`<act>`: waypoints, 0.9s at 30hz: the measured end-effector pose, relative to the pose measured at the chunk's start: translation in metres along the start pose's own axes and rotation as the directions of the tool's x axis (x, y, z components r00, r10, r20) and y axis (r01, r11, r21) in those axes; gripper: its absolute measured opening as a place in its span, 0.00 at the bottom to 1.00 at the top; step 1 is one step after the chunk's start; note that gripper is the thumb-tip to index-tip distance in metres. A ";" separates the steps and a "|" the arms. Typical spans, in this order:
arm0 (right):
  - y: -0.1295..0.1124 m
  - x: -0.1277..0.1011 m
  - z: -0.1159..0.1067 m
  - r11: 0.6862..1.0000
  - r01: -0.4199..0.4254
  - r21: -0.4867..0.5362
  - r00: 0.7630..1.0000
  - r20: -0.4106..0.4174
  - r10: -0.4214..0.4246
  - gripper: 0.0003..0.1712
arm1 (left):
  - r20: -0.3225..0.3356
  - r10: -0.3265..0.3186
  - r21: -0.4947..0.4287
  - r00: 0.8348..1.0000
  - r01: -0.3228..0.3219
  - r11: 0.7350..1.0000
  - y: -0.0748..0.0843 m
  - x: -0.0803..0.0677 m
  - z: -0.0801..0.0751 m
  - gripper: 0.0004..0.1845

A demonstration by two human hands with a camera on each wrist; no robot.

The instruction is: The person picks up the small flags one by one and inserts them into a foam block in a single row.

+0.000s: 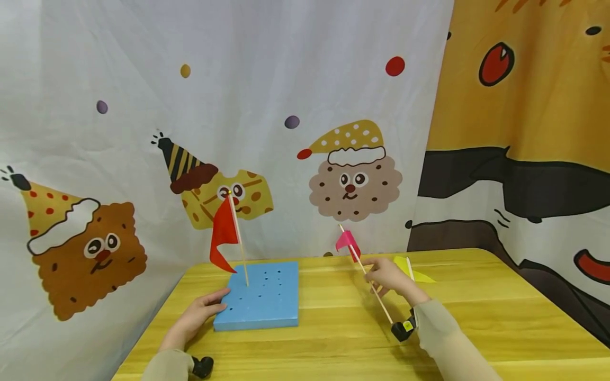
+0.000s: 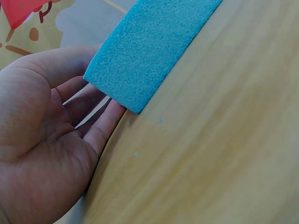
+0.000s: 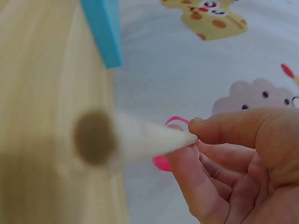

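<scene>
My left hand [image 1: 199, 313] rests against the left side of a blue foam block [image 1: 267, 315]; thumb and fingers touch its edge, extended rather than curled. Several small holes dot the block's top. A red paper flag [image 1: 224, 233] on a thin stick stands in it, tilted slightly. To the block's right, my right hand [image 1: 385, 275] pinches the stick of a pink flag [image 1: 349, 243] between thumb and finger. That stick [image 3: 145, 138] slants in the air, flag end up and away, its blurred bottom end near the right wrist camera.
A yellow flag [image 1: 419, 275] on a stick lies behind my right hand, partly hidden by it. The wooden table [image 1: 333, 354] ends at a cartoon-printed curtain [image 1: 267, 63]. Black wrist devices [image 1: 203, 367] show on both arms.
</scene>
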State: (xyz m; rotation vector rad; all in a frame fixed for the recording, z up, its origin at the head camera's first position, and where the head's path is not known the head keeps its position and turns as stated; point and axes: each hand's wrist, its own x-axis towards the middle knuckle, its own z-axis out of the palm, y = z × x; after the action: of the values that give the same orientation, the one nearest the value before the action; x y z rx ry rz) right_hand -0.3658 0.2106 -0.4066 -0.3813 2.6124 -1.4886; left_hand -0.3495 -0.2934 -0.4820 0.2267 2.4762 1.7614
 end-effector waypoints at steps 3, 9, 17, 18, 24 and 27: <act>-0.015 0.001 -0.001 0.999 0.043 0.023 0.998 0.037 -0.044 0.32 | -0.001 -0.009 -0.001 1.000 0.009 1.000 0.000 -0.001 0.000 0.30; -0.041 0.004 0.001 0.990 0.096 0.104 0.993 0.057 -0.102 0.32 | 0.016 0.002 -0.009 1.000 -0.002 1.000 0.000 0.000 -0.001 0.30; -0.063 0.019 0.028 0.971 0.173 0.167 0.982 0.041 -0.182 0.31 | 0.037 0.039 -0.026 0.999 -0.038 0.999 -0.001 0.001 -0.004 0.30; -0.064 0.021 0.033 0.968 0.185 0.170 0.980 0.037 -0.194 0.31 | 0.036 0.041 -0.024 0.998 -0.040 0.999 -0.001 0.001 -0.004 0.30; -0.075 0.037 0.063 0.948 0.249 0.198 0.967 -0.001 -0.254 0.30 | 0.032 0.049 -0.020 0.998 -0.048 0.999 -0.002 0.001 -0.003 0.29; -0.084 0.047 0.075 0.943 0.272 0.193 0.962 -0.041 -0.269 0.30 | 0.035 0.057 -0.021 0.998 -0.056 0.998 -0.002 0.000 -0.004 0.29</act>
State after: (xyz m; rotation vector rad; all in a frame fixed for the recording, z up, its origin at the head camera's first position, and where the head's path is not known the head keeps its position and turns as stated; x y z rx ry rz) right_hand -0.3805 0.0944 -0.3714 -0.7347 2.4693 -1.8197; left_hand -0.3499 -0.2982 -0.4823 0.3269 2.4501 1.7863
